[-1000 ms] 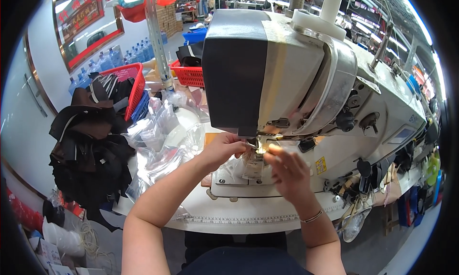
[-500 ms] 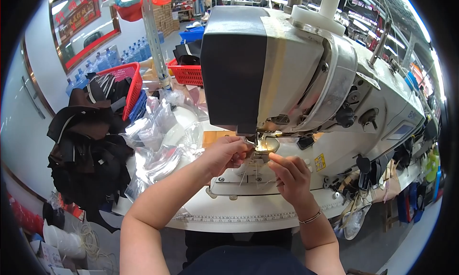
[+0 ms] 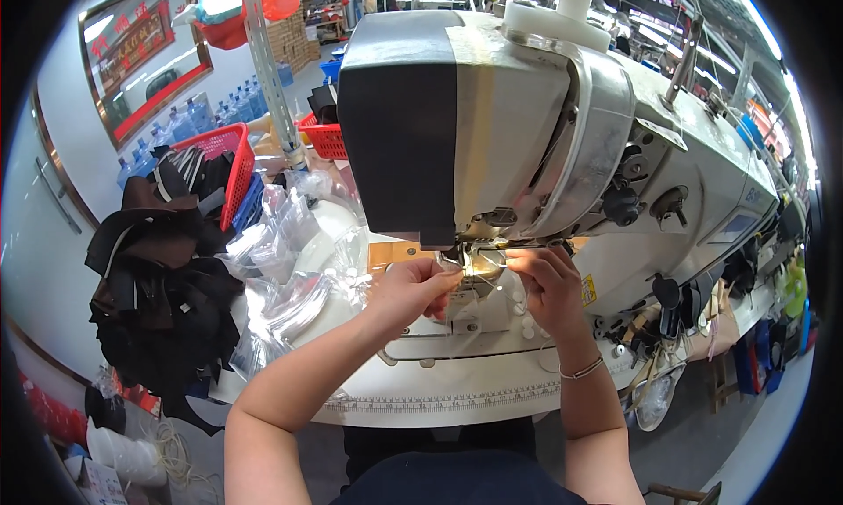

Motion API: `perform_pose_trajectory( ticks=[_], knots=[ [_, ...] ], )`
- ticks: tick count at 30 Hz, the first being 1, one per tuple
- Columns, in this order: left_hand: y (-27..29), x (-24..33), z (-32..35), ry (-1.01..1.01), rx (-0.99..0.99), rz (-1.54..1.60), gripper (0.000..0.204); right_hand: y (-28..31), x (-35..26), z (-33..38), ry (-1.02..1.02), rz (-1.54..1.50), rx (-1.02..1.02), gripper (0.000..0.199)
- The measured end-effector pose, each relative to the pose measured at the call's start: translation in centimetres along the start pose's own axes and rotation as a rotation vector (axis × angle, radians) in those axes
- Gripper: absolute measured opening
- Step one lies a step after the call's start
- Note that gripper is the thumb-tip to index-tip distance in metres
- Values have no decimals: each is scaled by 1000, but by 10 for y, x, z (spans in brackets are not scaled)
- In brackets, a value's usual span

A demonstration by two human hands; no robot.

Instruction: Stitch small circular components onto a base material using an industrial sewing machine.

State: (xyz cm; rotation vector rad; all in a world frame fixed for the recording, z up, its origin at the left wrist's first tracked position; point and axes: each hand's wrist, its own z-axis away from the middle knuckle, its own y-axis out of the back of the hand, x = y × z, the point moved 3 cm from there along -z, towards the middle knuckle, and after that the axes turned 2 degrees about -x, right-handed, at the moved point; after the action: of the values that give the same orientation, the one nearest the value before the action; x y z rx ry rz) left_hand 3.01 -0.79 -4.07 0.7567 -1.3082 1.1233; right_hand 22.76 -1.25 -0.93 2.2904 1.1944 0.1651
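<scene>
A large white and black sewing machine (image 3: 399,127) stands in front of me, its lamp lighting the needle area (image 3: 479,263). My left hand (image 3: 408,290) is closed in a pinch just left of the needle, thumb against forefinger. On the needle's other side, my right hand (image 3: 551,285) also pinches, fingertips close under the machine head. Fine pale thread (image 3: 493,285) curves between the two hands and seems to run into both pinches, though it is very thin. Below lies the machine's pale bed plate (image 3: 457,345). The needle tip is hard to make out.
Clear plastic bags (image 3: 281,303) lie on the table at left, beside a heap of black fabric pieces (image 3: 167,303). Red baskets (image 3: 241,176) stand behind. A printed ruler strip (image 3: 439,404) follows the table's front edge. Straps and pouches (image 3: 676,321) hang at right.
My right hand has moved up and right, its fingertips now beneath the machine head. The left hand stays by the needle, turned slightly. The whole view has shifted a little.
</scene>
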Motion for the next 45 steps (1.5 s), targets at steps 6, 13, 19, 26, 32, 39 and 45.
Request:
perform_pose_trajectory(
  ticks=[6,13,19,26,32,39,45],
  knots=[
    [38,28,-19,-747,351,-595,17,-1,4,-3,7,-13,3,35],
    [25,49,-27,-373,-159,-800,29,-1,13,2,-87,-6,-93,37],
    [17,60,-20,-353,-151,-898,33,2,0,11,-20,55,-38,43],
    [16,59,-9,-237,-22,-646,28,5,-33,36,-29,49,146,24],
    [23,32,-20,-83,-57,-245,21,-14,-36,35,64,306,54,28],
    [33,5,-22,8,-184,-3,15,-2,-27,14,91,284,64,29],
    [20,-3,-17,16,-100,95,6,-2,-13,7,87,245,73,33]
  ],
)
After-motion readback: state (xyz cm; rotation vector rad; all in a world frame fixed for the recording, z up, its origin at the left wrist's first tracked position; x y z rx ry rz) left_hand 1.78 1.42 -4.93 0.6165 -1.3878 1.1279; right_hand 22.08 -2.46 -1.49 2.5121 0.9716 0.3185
